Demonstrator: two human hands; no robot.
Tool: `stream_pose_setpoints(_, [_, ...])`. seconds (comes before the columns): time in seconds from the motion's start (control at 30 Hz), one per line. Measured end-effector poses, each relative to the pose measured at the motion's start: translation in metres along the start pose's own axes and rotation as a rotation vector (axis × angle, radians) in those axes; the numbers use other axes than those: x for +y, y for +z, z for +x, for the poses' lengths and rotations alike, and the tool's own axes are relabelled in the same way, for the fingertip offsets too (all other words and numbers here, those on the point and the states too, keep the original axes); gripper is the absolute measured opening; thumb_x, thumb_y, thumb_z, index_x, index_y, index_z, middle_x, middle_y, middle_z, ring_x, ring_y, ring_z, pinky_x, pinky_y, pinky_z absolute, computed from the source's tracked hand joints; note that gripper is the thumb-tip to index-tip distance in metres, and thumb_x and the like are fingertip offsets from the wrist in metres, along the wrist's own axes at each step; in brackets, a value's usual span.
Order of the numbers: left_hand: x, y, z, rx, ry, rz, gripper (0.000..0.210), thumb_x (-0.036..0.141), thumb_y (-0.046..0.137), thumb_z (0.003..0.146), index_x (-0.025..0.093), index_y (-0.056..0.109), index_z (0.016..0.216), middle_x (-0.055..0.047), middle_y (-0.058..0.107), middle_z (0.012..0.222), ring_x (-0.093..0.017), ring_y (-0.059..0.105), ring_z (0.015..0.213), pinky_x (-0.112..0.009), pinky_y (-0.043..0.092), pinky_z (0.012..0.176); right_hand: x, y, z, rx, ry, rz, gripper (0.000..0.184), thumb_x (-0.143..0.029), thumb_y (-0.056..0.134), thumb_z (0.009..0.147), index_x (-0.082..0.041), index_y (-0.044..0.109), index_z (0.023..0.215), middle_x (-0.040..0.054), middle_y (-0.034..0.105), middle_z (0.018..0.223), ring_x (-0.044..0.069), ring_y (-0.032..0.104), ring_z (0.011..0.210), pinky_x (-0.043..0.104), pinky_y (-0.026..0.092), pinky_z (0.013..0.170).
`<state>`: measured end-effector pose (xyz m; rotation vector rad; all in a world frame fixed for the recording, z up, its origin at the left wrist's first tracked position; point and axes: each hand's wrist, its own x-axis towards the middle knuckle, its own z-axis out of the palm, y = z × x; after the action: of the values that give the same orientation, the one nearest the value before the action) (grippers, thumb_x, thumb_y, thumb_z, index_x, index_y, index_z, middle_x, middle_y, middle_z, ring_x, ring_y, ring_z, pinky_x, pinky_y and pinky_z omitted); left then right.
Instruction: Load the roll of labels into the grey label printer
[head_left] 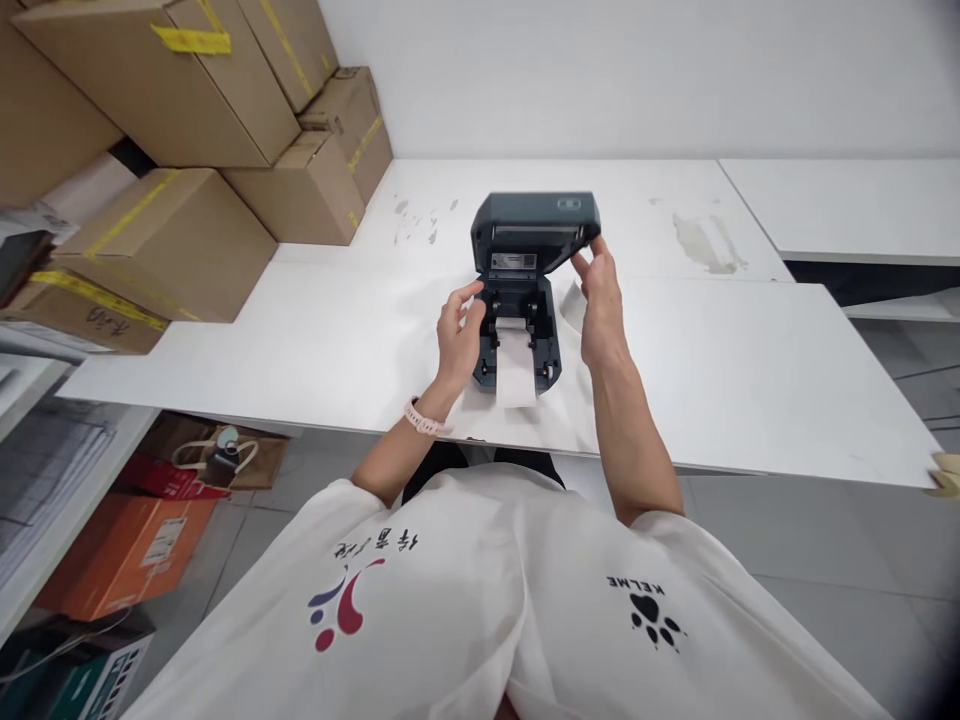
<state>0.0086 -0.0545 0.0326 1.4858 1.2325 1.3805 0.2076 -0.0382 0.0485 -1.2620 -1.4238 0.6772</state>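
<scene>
A dark grey label printer (553, 345) stands on the white table with its lid (536, 212) raised. From the inside of the base, a strip of white label paper (516, 375) runs out over the front edge. My left hand (459, 338), with a pink band on the wrist, is curled against the left side of the base, fingers and thumb bent at its edge. At the lid's right corner, the fingers of my right hand (602, 305) grip the edge, partly hidden behind it. Beside the printer, partly covered by my right hand, is a white rounded object (572, 306).
Cardboard boxes (165, 245) with yellow tape are stacked at the table's left end. The white table (712, 370) meets a white wall at the back. Below left are a shelf, an orange box (131, 550) and a bag (225, 460). The table's front edge is close to my body.
</scene>
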Motion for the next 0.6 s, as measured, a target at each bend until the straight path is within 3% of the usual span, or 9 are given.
stream_pose_setpoints(0.07, [-0.016,0.002,0.023,-0.040,-0.058,0.101,0.040,0.036,0.057,0.090,0.026,0.059,0.129,-0.008,0.057,0.146,-0.029,0.043,0.144,-0.047,0.036,0.117,0.003,0.002,0.024,-0.010,-0.038,-0.024,0.075,-0.078,0.017,0.095,-0.044,0.011,0.161,-0.0068,0.023,0.168,0.027,0.022,0.157,0.052,0.027,0.126])
stream_pose_setpoints(0.2, [-0.041,0.007,0.053,-0.148,-0.139,0.182,0.073,0.019,0.070,0.071,0.023,0.051,0.142,-0.012,0.054,0.148,-0.037,0.041,0.144,-0.055,0.030,0.120,0.012,0.005,0.059,-0.035,-0.118,-0.146,0.077,-0.074,0.023,0.096,-0.037,0.010,0.162,-0.0006,0.032,0.165,0.028,0.027,0.155,0.049,0.035,0.122])
stream_pose_setpoints(0.33, [-0.054,0.009,0.056,-0.240,-0.095,0.109,0.094,0.012,0.070,0.063,0.027,0.039,0.151,-0.006,0.045,0.159,-0.035,0.032,0.152,-0.051,0.024,0.126,0.009,0.010,0.064,-0.007,-0.215,-0.310,0.063,-0.060,0.042,0.097,-0.029,0.041,0.152,0.0060,0.053,0.151,0.029,0.050,0.140,0.048,0.044,0.114])
stream_pose_setpoints(0.43, [-0.062,0.011,0.051,-0.242,-0.115,0.064,0.100,0.011,0.064,0.064,0.024,0.030,0.157,-0.006,0.041,0.162,-0.031,0.034,0.152,-0.047,0.026,0.127,0.004,0.020,0.055,-0.242,-0.226,-0.472,0.040,-0.036,0.047,0.096,-0.021,0.066,0.127,0.0096,0.068,0.132,0.030,0.063,0.123,0.048,0.048,0.109])
stream_pose_setpoints(0.53, [-0.071,0.014,0.051,-0.183,-0.158,0.029,0.101,0.008,0.060,0.064,0.017,0.026,0.158,-0.011,0.037,0.164,-0.029,0.031,0.155,-0.044,0.024,0.129,0.008,0.037,0.050,-0.590,-0.167,-0.634,0.025,-0.017,0.054,0.089,-0.015,0.074,0.105,0.0128,0.076,0.111,0.034,0.067,0.116,0.056,0.042,0.111])
stream_pose_setpoints(0.6, [-0.075,0.016,0.052,-0.160,-0.189,0.003,0.102,0.005,0.057,0.064,0.015,0.023,0.159,-0.012,0.032,0.167,-0.027,0.027,0.156,-0.043,0.022,0.129,0.015,0.049,0.050,-0.698,-0.137,-0.652,0.013,-0.011,0.063,0.081,-0.014,0.074,0.087,0.0111,0.077,0.087,0.035,0.071,0.104,0.060,0.039,0.110])
